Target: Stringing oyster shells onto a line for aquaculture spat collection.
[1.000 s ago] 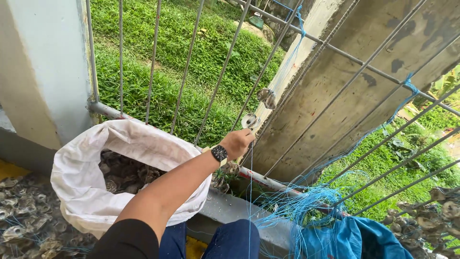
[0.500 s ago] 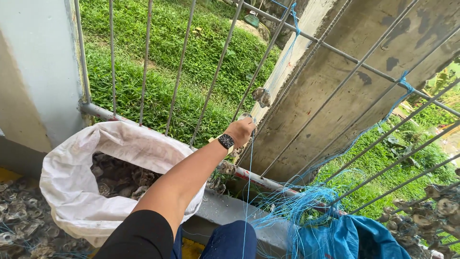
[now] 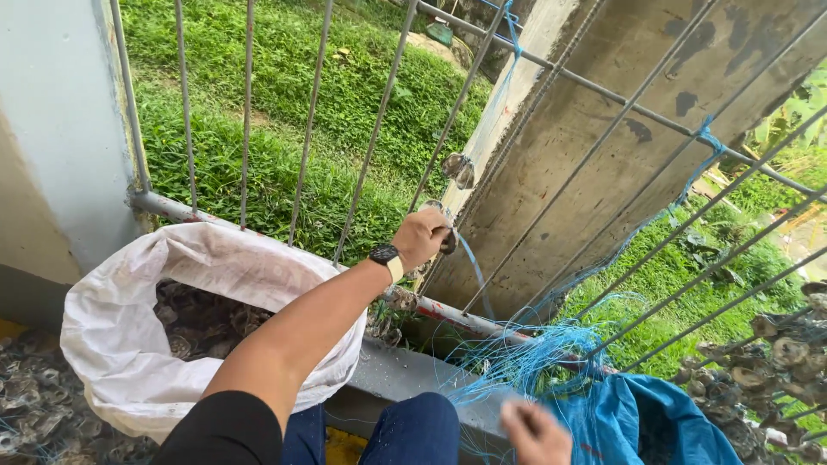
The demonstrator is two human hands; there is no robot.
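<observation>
Blue line (image 3: 472,263), left hand (image 3: 422,237) fingers closed on shell (image 3: 448,239)

Woven plastic sack (image 3: 129,344), rough concrete pillar (image 3: 603,146), thin metal railing bars (image 3: 370,146)

White sack (image 3: 129,344), blue twine (image 3: 517,362), blue cloth (image 3: 637,422), black watch (image 3: 385,255), green grass (image 3: 284,129).

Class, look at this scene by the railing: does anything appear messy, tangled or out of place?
Yes. Blue line lies in a loose tangle over the lower rail, beside the blue cloth. Shells hang strung among the railing bars, one at the left hand. More shells lie scattered outside the white sack.
</observation>
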